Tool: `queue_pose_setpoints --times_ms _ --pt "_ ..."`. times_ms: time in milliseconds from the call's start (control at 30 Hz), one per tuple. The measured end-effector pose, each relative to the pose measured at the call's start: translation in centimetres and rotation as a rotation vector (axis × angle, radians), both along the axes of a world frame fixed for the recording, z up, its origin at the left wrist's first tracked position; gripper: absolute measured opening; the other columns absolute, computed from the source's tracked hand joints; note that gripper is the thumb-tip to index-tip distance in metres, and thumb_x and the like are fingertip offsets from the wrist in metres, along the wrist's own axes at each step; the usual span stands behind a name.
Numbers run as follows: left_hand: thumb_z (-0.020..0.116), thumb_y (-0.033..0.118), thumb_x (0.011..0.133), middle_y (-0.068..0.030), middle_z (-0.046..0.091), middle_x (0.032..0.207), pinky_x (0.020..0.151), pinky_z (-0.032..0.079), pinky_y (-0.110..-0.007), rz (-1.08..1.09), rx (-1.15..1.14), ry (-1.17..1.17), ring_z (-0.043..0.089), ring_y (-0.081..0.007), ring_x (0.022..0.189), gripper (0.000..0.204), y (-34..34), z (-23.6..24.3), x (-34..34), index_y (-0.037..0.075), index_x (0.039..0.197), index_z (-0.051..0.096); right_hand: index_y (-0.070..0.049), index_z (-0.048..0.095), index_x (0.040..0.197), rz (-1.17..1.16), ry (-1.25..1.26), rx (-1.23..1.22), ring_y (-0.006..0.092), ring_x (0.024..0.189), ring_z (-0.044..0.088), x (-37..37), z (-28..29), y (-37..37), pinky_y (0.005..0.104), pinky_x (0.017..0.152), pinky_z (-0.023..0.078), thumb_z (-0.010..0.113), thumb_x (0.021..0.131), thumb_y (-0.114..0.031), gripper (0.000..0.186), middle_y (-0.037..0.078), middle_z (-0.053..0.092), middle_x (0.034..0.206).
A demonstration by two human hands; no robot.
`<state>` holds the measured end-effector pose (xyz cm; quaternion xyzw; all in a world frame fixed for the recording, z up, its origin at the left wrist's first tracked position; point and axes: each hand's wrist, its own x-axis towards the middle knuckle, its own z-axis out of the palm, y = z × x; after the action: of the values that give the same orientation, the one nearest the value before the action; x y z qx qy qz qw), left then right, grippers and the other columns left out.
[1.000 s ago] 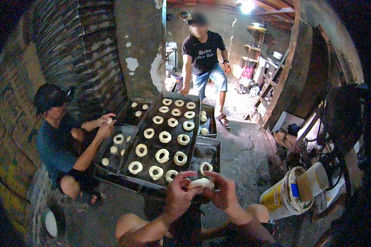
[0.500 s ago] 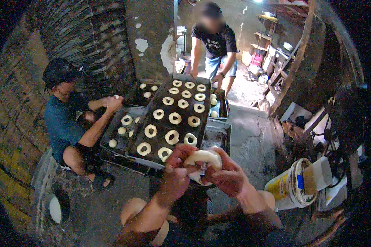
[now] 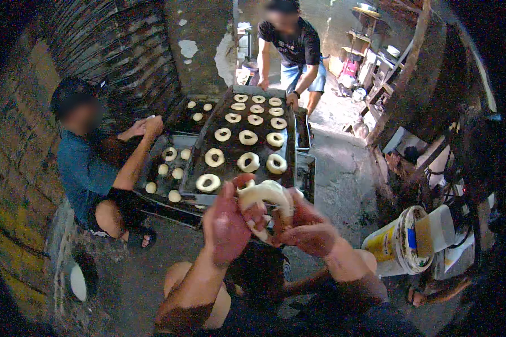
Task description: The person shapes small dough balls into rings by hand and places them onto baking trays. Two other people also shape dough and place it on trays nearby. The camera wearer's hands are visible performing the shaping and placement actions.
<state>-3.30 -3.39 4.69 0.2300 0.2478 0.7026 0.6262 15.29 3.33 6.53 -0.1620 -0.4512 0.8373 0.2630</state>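
A pale ring of raw dough (image 3: 275, 192) is held up in front of me, stretched between both hands. My left hand (image 3: 226, 229) has its fingers closed around the ring's left side. On the other side, my right hand (image 3: 314, 226) grips the dough with curled fingers. The ring's opening shows between my hands, its lower part partly covered by fingers. Just beyond lies a dark baking tray (image 3: 231, 147) with rows of dough rings. My hands hide its near right corner.
A co-worker (image 3: 292, 50) at the far end holds the ring tray's edge. Another person (image 3: 81, 151) sits at left, hands together, beside a lower tray (image 3: 163, 181) of dough balls and a ring. A white-and-yellow bucket (image 3: 385, 244) stands at right. A white oval object (image 3: 78, 282) lies lower left.
The ring tray has shifted away from me and slightly right, uncovering more dough balls on the lower left tray. My hands have moved slightly left and up with the dough ring.
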Motion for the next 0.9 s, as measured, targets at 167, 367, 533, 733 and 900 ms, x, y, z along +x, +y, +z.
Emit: queue_pose_setpoints --times_ms 167,367,533,733,900 --pt "0.039 0.071 0.093 -0.0145 0.067 0.099 0.067 0.052 -0.035 -0.515 -0.165 0.097 0.066 -0.0234 0.078 0.079 0.2 -0.3 -0.3 0.011 0.144 0.036 -0.017 0.037 0.143 -0.25 -0.086 0.086 0.0154 0.088 0.061 0.0 2.4 0.7 0.0308 0.07 0.052 0.068 0.08 -0.001 0.072 0.009 0.061 0.112" --pt "0.037 0.062 0.099 -0.011 0.067 0.09 0.068 0.05 -0.033 -0.169 -0.062 0.055 0.061 -0.0184 0.073 0.067 0.8 -1.3 0.5 0.009 0.139 0.041 -0.004 0.06 0.115 -0.055 -0.387 0.333 0.0156 0.101 0.063 1.5 -1.2 1.7 0.0306 0.086 0.05 0.072 0.085 -0.01 0.033 0.007 0.067 0.106" --pt "0.038 0.065 0.097 -0.0163 0.066 0.096 0.07 0.048 -0.035 -0.117 -0.125 -0.037 0.062 -0.0233 0.077 0.069 1.1 -2.6 0.5 0.005 0.13 0.045 -0.004 0.063 0.107 -0.058 -0.093 0.041 0.0141 0.086 0.064 2.0 -4.2 1.6 0.0283 0.075 0.051 0.073 0.086 -0.013 0.025 0.004 0.067 0.097" --pt "0.052 0.054 0.095 -0.0144 0.063 0.122 0.093 0.044 -0.039 -0.023 -0.498 0.292 0.061 -0.0276 0.104 0.062 1.1 -4.4 -0.3 0.012 0.14 0.041 -0.002 0.067 0.105 -0.268 -0.5 0.171 0.0108 0.068 0.06 2.1 -9.6 11.8 0.0288 0.063 0.048 0.063 0.089 -0.009 0.018 0.004 0.068 0.085" --pt "0.059 0.039 0.097 -0.0141 0.067 0.112 0.09 0.048 -0.037 -0.026 -0.351 0.268 0.064 -0.0232 0.101 0.05 -0.2 -4.5 -2.6 0.006 0.133 0.05 -0.001 0.071 0.094 -0.378 -1.171 0.883 0.0215 0.078 0.067 2.4 -19.0 23.3 0.0342 0.071 0.052 0.075 0.079 -0.018 0.023 0.012 0.071 0.085"
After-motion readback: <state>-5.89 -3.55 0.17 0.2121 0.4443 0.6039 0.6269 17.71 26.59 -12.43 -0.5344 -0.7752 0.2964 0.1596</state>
